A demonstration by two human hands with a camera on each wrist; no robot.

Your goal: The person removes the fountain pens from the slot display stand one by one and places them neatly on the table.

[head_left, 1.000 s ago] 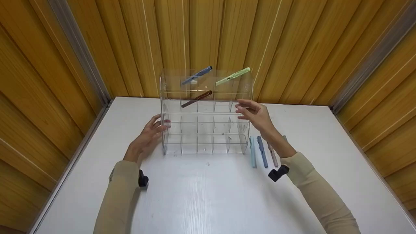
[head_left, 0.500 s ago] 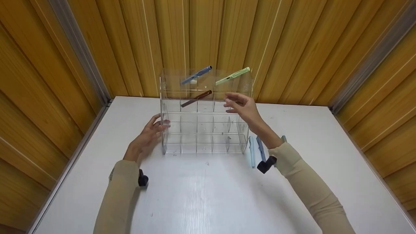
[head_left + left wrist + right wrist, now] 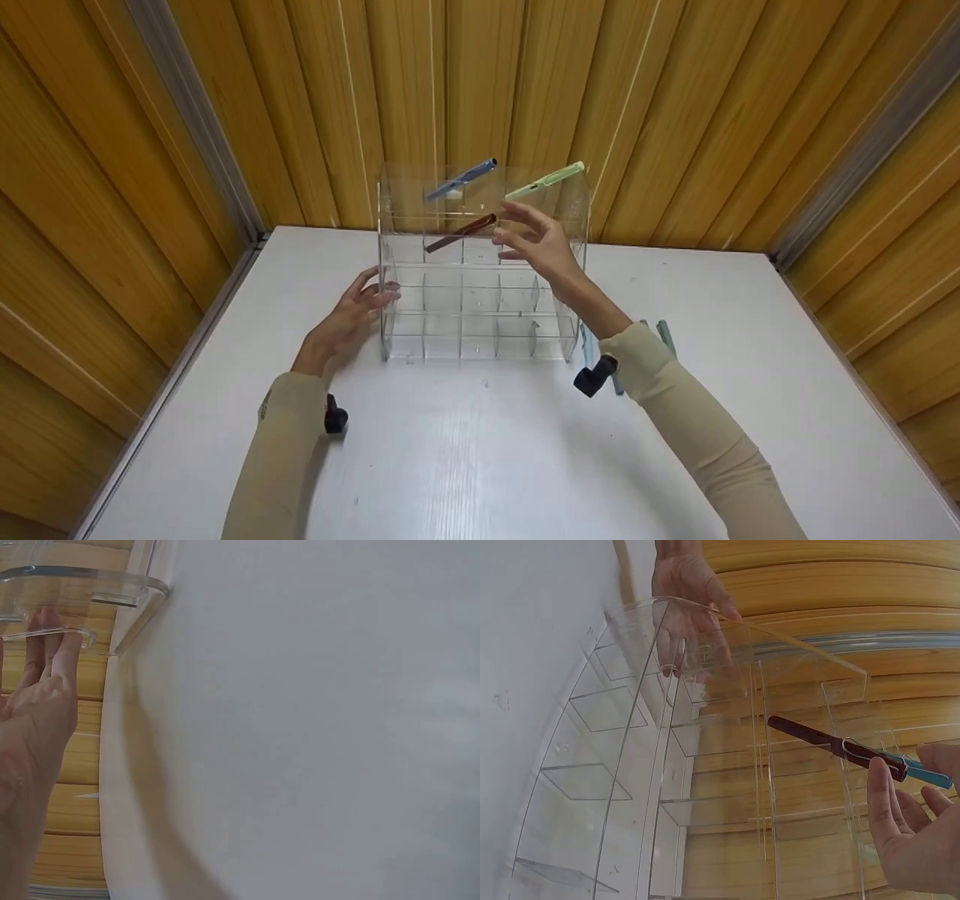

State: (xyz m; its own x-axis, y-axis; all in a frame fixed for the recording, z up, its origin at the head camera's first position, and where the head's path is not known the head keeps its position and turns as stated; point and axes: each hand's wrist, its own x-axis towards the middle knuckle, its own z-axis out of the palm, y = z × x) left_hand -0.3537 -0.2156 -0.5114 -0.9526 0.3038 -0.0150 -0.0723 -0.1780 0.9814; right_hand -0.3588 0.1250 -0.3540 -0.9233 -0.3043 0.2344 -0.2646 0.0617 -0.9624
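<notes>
A clear acrylic tiered stand with rows of compartments is on the white table. My left hand touches its left side wall with extended fingers, which show through the clear plastic in the right wrist view. Across the upper tiers lean a dark red pen, a blue pen and a light green pen. My right hand is in front of the stand, thumb and fingers apart and loosely bent. Its fingertips are right by the clip end of the dark red pen, overlapping it in the right wrist view.
Right of the stand, pens lie on the table, partly hidden by the right forearm: a light blue pen, a blue pen and a grey-green pen. Wood-look walls close off the back and sides.
My right hand has moved left across the stand's front to the dark red pen's end. My left hand stays at the side wall, and the pens keep their places. The view has shifted slightly.
</notes>
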